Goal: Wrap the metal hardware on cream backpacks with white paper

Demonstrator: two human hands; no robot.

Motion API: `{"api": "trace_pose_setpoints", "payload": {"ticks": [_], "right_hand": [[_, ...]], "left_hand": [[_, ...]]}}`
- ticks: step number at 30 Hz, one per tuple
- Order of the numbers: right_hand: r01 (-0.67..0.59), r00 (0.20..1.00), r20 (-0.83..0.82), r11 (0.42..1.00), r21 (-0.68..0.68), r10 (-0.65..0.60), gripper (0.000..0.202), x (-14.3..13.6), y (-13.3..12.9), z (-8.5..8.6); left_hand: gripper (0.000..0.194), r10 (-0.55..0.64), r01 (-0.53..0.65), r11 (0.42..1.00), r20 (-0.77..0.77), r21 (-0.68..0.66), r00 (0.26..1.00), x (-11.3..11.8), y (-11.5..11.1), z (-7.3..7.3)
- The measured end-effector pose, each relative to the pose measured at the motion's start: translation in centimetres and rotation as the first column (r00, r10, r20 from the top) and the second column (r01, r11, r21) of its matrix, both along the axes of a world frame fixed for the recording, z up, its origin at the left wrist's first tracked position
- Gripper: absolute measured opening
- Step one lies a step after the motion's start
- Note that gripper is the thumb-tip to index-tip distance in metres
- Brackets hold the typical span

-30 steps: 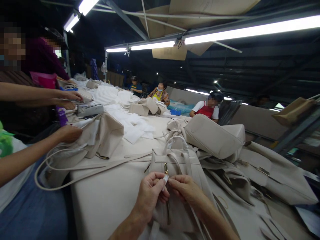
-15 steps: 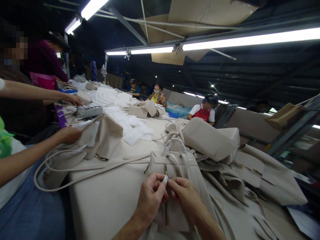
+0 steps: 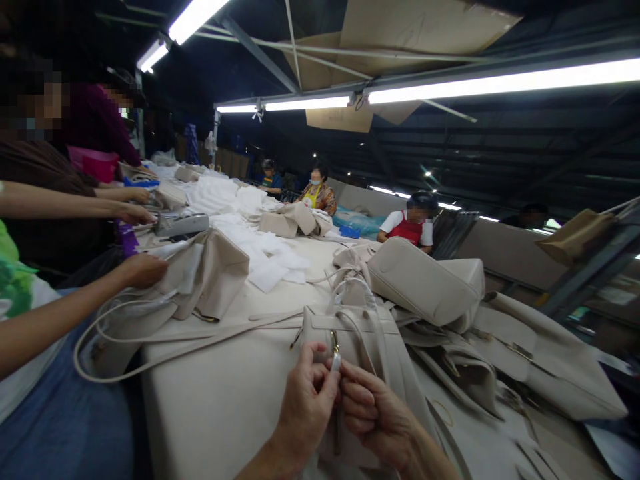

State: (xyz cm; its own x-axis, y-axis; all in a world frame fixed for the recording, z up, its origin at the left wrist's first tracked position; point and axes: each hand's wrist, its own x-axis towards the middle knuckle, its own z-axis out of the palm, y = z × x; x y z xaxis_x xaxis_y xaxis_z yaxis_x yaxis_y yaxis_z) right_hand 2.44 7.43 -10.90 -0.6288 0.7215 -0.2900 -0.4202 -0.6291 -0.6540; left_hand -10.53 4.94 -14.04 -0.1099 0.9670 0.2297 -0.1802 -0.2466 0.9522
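Note:
A beige handbag point(image 3: 320, 323) lies in front of me, with a brass zipper point(image 3: 335, 340) running down its face. My left hand point(image 3: 310, 400) is closed, pinching the zipper pull point(image 3: 337, 362) between thumb and forefinger; a small whitish piece shows at the pull. Against the same spot, my right hand point(image 3: 373, 413) is also closed, its thumb and forefinger pinched together at the pull and its other fingers curled. My fingers hide part of the pull. Below them the lower zipper continues down the bag, and the bag's straps point(image 3: 367, 337) lie just above my right hand.
More beige bags point(image 3: 425, 280) are heaped to the right. At left, a co-worker's hand point(image 3: 145, 270) holds another beige bag point(image 3: 220, 273), whose long strap point(image 3: 195, 343) crosses the table point(image 3: 210, 400). White sheets point(image 3: 273, 257) and a grey device point(image 3: 183, 225) lie farther back. Other people sit around.
The view has shifted slightly. My right hand's fingers have curled in more tightly beside the zipper pull. My left hand stays pinched on it, its forefinger lifted a little.

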Motion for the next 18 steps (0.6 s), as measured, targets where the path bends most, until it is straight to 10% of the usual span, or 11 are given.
{"api": "trace_pose_setpoints", "payload": {"ticks": [18], "right_hand": [[-0.102, 0.975, -0.189, 0.992, 0.071, 0.114, 0.014, 0.60, -0.06, 0.27]], "left_hand": [[0.051, -0.078, 0.103, 0.971, 0.120, -0.214, 0.990, -0.50, 0.65, 0.43]]}}
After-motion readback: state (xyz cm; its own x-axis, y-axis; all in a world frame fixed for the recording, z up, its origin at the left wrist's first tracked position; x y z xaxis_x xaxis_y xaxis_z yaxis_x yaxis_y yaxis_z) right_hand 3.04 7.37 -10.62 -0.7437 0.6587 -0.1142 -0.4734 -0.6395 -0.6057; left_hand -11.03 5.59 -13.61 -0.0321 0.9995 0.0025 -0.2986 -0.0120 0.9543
